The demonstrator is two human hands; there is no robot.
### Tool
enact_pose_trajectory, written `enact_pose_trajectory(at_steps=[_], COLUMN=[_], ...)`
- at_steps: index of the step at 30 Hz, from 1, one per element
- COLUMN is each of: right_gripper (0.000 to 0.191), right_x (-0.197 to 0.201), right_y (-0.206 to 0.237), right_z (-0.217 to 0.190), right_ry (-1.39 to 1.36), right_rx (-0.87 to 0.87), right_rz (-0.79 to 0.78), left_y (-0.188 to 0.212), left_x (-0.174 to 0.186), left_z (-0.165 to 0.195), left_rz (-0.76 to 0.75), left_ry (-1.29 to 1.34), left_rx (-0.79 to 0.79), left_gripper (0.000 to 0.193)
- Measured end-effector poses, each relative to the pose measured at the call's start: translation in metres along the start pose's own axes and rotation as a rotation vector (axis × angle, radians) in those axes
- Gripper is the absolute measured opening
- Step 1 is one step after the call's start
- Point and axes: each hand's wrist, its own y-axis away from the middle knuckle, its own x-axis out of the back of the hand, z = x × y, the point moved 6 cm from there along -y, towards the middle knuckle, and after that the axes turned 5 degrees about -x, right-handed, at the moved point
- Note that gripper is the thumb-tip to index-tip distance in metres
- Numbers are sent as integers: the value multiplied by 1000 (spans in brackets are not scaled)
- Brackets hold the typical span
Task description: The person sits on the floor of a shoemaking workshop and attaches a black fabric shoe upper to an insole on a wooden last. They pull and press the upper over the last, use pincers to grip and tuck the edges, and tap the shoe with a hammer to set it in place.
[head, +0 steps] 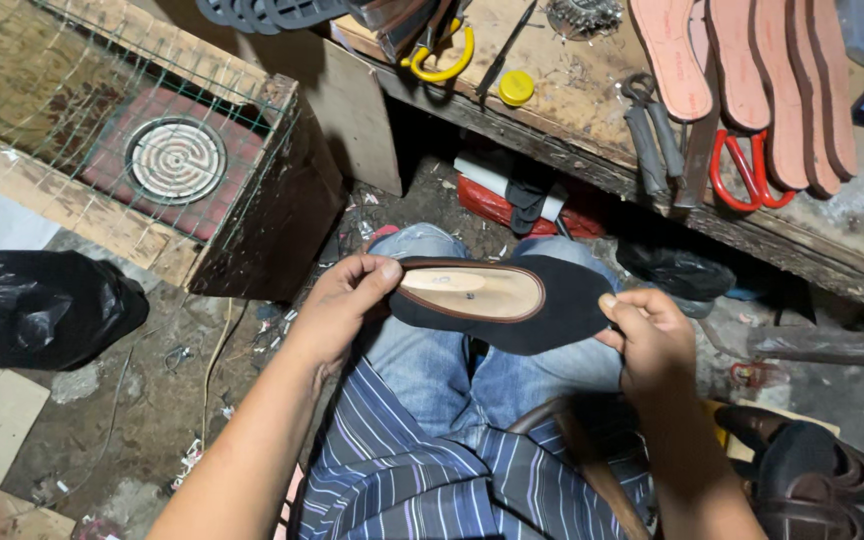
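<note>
Over the lap, just above the blue jeans (422, 365), both hands had the black shoe upper (512, 305) stretched flat between them, tan lining facing up inside a brown-edged opening. And the left hand (337, 300) was pinching the heel end, thumb pressed on top, fingers curled underneath, a tight hold on the shoe. The right hand (652, 335) gripped the toe end the same way, thumb on the black cloth, fingers tucked below. Up ahead ran the wooden workbench (572, 110), where pink insoles (752, 70) lay side by side, red-handled scissors (742, 170) just beside them, a yellow cap (516, 88) further left. Off to the left sat a wire-mesh crate (152, 150) and a black plastic bag (37, 305) on the floor. Dark finished shoes (822, 470) waited at lower right.
</note>
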Motion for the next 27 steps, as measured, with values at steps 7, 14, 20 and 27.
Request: enact_pose_trajectory(at_steps=[7,14,20,27], right_gripper=[10,9,10,10], right_x=[13,19,21,20], right_y=[18,7,6,12], right_z=[-12,3,4,-5], right_ry=[-32,-95,-49,151], right_rx=[76,56,63,149], right_rz=[45,17,43,176], left_y=[33,24,13,16], left_x=[-22,-34,-30,-31], left_z=[3,12,4,-10], left_rz=[75,38,56,89], left_ry=[282,163,171,318], left_rx=[67,113,200,256], left_gripper=[28,34,33,40])
